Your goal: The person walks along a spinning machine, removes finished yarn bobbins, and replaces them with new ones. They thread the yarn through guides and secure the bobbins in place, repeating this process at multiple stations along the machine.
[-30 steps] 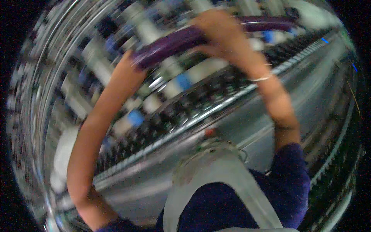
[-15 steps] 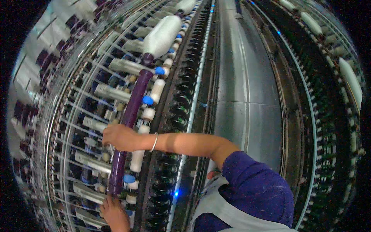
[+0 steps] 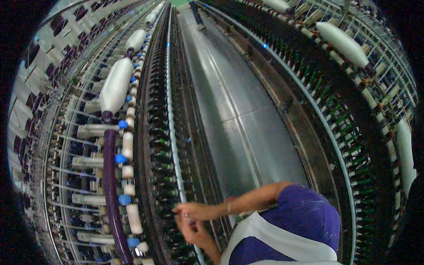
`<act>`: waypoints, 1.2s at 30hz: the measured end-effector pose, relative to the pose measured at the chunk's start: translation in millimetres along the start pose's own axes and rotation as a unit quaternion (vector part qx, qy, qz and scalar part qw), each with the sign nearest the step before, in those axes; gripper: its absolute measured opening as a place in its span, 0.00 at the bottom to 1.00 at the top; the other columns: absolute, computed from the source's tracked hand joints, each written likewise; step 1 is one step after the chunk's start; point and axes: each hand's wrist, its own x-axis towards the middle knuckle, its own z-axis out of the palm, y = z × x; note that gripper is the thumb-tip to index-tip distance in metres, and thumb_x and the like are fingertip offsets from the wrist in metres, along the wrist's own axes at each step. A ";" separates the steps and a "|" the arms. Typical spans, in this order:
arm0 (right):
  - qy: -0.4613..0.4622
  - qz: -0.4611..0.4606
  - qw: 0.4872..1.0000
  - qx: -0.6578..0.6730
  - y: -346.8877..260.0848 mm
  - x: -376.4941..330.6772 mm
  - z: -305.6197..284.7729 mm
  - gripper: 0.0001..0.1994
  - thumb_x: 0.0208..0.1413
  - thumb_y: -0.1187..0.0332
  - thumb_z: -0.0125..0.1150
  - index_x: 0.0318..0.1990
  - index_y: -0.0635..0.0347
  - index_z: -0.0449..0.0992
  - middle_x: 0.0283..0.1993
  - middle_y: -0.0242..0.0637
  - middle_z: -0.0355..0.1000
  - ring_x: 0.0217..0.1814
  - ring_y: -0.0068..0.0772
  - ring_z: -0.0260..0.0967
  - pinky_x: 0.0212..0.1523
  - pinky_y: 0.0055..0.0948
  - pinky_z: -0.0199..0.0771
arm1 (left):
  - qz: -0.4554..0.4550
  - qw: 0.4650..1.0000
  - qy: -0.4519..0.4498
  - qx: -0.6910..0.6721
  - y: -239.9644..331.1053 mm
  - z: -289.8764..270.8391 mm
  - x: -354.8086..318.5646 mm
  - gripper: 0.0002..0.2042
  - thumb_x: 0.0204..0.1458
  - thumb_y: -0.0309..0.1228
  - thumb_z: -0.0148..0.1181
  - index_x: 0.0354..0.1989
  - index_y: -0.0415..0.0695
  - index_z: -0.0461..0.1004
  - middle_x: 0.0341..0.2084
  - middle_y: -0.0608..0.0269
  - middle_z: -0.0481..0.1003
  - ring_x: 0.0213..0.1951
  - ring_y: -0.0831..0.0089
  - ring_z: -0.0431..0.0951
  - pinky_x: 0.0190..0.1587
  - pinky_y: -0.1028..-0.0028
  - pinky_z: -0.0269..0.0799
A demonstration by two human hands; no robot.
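Note:
My right hand (image 3: 199, 211) and my left hand (image 3: 195, 236) are close together just in front of me, over the pale rail (image 3: 177, 164) beside the left spindle row. Both hands have their fingers bent inward, almost touching. Blur hides whatever small thing may be between the fingertips. To their left, a long purple tube (image 3: 110, 176) lies along the machine, out of reach of either hand. White rollers (image 3: 128, 145) and blue knobs (image 3: 121, 159) line its right side. Dark spindles (image 3: 160, 168) stand in a row next to my hands.
White yarn-wound bobbins (image 3: 117, 86) hang farther along the left machine. A grey metal floor (image 3: 238, 128) runs between the two machines. On the right are a row of green bobbins (image 3: 318, 86), another pale rail (image 3: 329, 123) and a large white bobbin (image 3: 344, 42).
My right hand has left the purple tube and my left hand its near end. Both came rightward and together over the rail. The view has swung to the right.

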 end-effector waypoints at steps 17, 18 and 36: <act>0.114 0.055 0.942 -0.310 -106.3 -60.5 -333.6 0.19 0.54 0.67 0.64 0.53 0.60 0.73 0.53 0.41 0.72 0.53 0.33 0.70 0.51 0.30 0.72 | -0.041 0.892 -0.410 -0.187 -30.3 287.9 134.5 0.12 0.55 0.31 0.60 0.38 0.33 0.81 0.31 0.55 0.80 0.33 0.72 0.77 0.39 0.71 0.73; 0.176 0.061 0.932 -0.310 -118.5 -76.8 -364.6 0.16 0.54 0.68 0.63 0.50 0.61 0.75 0.48 0.40 0.74 0.51 0.31 0.72 0.49 0.29 0.73 | -0.130 0.810 -0.544 -0.173 -36.2 307.3 136.2 0.14 0.54 0.37 0.62 0.37 0.36 0.82 0.33 0.56 0.80 0.35 0.73 0.77 0.42 0.68 0.74; 0.127 0.132 0.920 -0.346 -188.7 46.1 -681.3 0.13 0.54 0.68 0.64 0.46 0.62 0.76 0.40 0.37 0.77 0.40 0.29 0.74 0.42 0.29 0.73 | -0.061 0.663 -0.745 -0.040 118.6 591.3 395.4 0.27 0.58 0.53 0.52 0.54 0.42 0.73 0.44 0.57 0.76 0.42 0.69 0.76 0.46 0.67 0.73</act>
